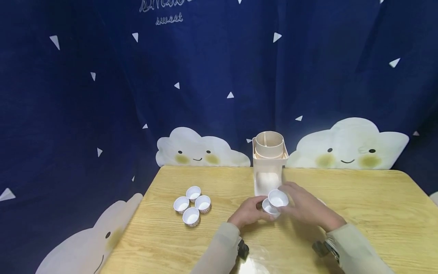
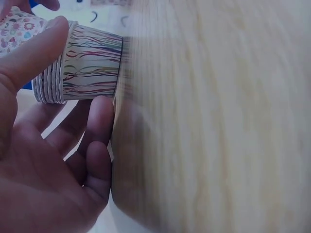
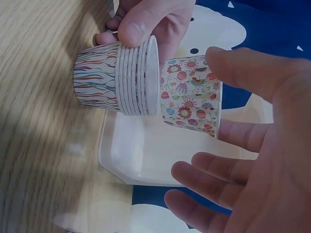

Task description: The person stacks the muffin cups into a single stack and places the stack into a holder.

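My left hand [image 1: 249, 211] grips a stack of paper baking cups [image 3: 97, 77], several rims nested together, the outer cup striped in colour. In the left wrist view the stack's base is at or close to the wooden table. Between the thumb and a finger of my right hand [image 1: 306, 205] is a single paper baking cup [image 3: 190, 94] with a flower print. It is held just above the stack's mouth, with a narrow gap showing in the right wrist view. The other right fingers are spread away from the cup.
Several white-lined paper cups [image 1: 191, 217] stand in a cluster on the left of the wooden table [image 1: 164, 243]. Behind my hands, at the far edge, stands a beige holder [image 1: 268, 163] with a round tube [image 1: 273, 140] on top. A dark blue curtain [image 1: 212, 61] hangs behind.
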`<state>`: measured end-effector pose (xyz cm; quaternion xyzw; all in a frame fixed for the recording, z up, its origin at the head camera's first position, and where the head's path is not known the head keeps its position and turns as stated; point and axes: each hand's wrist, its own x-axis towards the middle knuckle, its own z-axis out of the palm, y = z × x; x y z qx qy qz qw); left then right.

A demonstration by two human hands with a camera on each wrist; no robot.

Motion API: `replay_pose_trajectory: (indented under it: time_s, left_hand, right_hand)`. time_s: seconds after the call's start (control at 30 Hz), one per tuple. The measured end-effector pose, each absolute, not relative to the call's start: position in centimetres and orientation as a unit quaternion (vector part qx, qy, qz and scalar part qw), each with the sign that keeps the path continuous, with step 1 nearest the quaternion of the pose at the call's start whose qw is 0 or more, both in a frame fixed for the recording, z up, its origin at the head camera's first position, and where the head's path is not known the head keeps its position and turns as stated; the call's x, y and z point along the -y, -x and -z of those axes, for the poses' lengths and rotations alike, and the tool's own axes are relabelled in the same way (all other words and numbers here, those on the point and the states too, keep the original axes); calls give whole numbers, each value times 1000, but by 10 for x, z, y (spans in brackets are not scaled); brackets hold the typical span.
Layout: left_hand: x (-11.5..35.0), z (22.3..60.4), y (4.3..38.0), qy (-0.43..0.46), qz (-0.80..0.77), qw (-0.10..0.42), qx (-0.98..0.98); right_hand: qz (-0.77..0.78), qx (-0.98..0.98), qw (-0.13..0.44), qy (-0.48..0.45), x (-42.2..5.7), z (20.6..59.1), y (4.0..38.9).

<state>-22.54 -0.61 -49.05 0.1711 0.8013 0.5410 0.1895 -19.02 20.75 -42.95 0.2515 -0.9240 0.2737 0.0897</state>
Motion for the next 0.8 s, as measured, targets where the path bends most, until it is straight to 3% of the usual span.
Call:
replay_pose_trajectory:
  time_s: [0.8]
  left_hand:
    - [7, 491, 225, -163, -538, 191, -804]
  right_hand:
    - [-267, 930, 69, -245, -196, 430, 192]
